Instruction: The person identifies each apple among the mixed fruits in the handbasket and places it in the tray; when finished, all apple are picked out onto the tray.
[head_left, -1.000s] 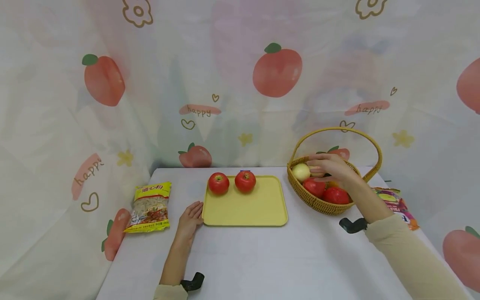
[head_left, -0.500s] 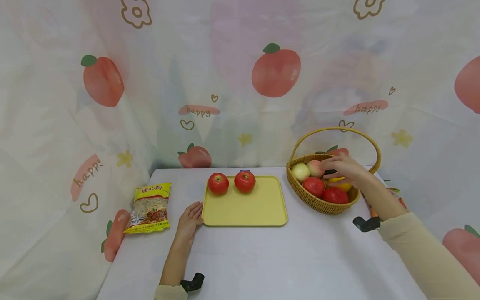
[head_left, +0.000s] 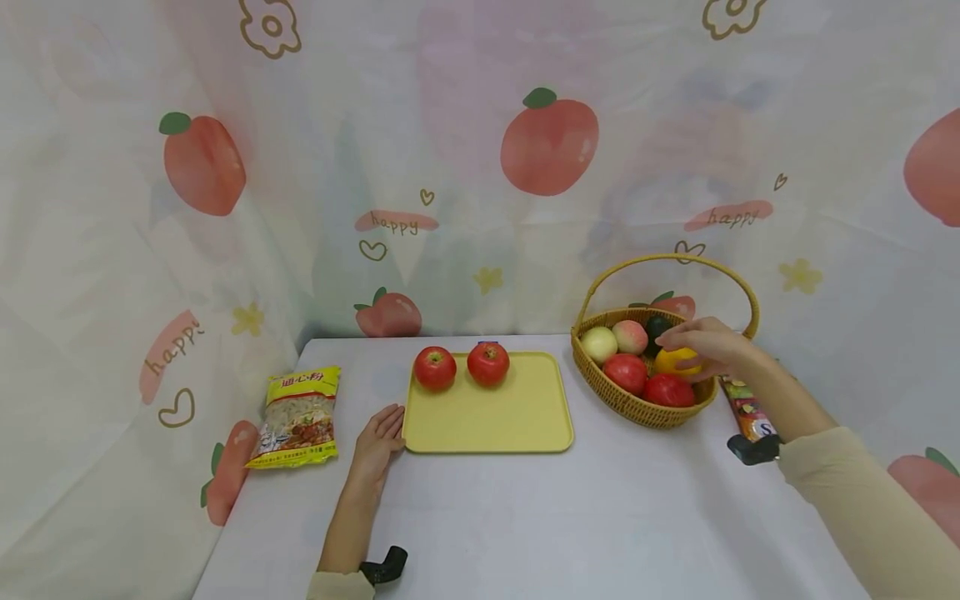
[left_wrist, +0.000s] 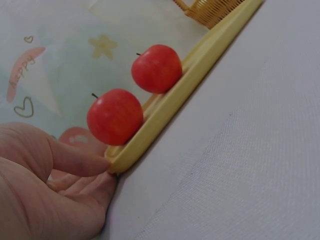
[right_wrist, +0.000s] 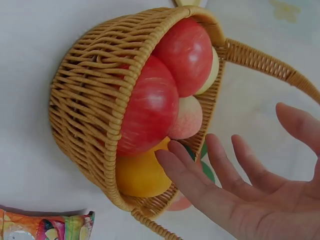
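My left hand (head_left: 377, 442) rests beside the yellow tray (head_left: 487, 429), fingers fairly straight, thumb and fingertips against its left edge near the front corner. Two red apples (head_left: 435, 368) sit in the tray's back left part. Over the right side of a wicker basket (head_left: 637, 408) is my right hand (head_left: 708, 346), fingers spread and holding nothing. Its fingertips overlap an orange-yellow fruit (right_wrist: 145, 175) in the right wrist view. The basket also holds two red fruits (right_wrist: 150, 107), a pink peach (right_wrist: 187, 117), a pale round fruit (head_left: 600, 344) and a dark green one (head_left: 657, 332).
A yellow bag of pasta (head_left: 296, 417) lies at the table's left. Another colourful snack packet (head_left: 750, 412) lies right of the basket, partly behind my right forearm. The basket's tall handle (head_left: 678, 257) arches above it. A printed cloth hangs behind the table.
My right hand has drawn back rightward across the basket, uncovering the peach, the dark green fruit and the orange-yellow one. The left hand, tray and apples keep their places.
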